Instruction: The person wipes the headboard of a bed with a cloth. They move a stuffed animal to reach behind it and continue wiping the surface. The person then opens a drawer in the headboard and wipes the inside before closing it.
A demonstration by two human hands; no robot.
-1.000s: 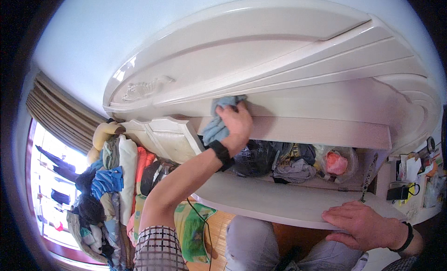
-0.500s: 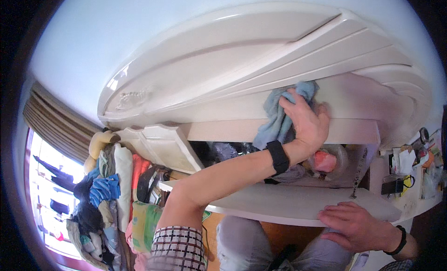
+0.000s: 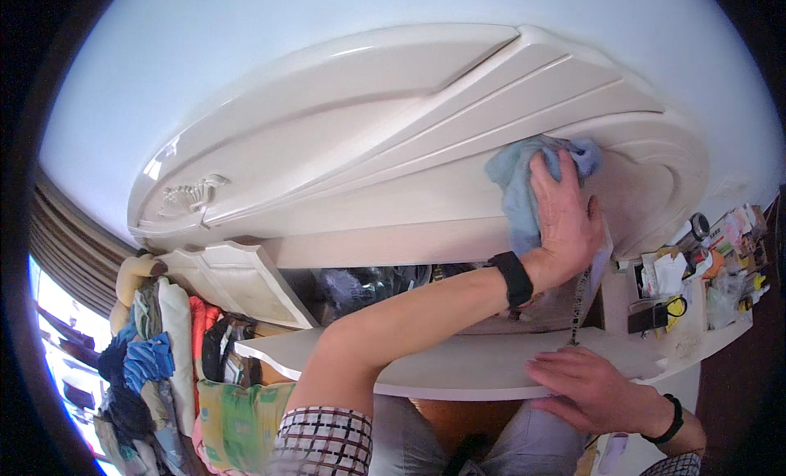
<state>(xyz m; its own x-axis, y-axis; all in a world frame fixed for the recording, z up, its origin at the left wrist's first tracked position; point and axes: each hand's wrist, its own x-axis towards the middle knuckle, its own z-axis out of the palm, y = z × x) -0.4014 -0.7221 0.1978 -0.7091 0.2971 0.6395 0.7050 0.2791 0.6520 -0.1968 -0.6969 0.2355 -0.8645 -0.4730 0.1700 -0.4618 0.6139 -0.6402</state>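
My left hand presses a light-blue cloth against the cream headboard, its fingers over the folds. That arm crosses above a storage compartment with dark plastic-wrapped things inside; the forearm hides much of the opening. My right hand rests on the lowered white flap near its right end, fingers stretched on top and thumb apart at the front edge. Right beside those fingers, a chain runs from the flap up to the compartment's side.
A small white panel leans at the left. Clothes and a green-yellow cushion are piled beyond it. At the right, a white bedside top carries papers, a black box and other small items.
My left hand and the cloth have moved right along the headboard, toward its curved right end. The view has shifted to the right. My right hand stays on the flap.
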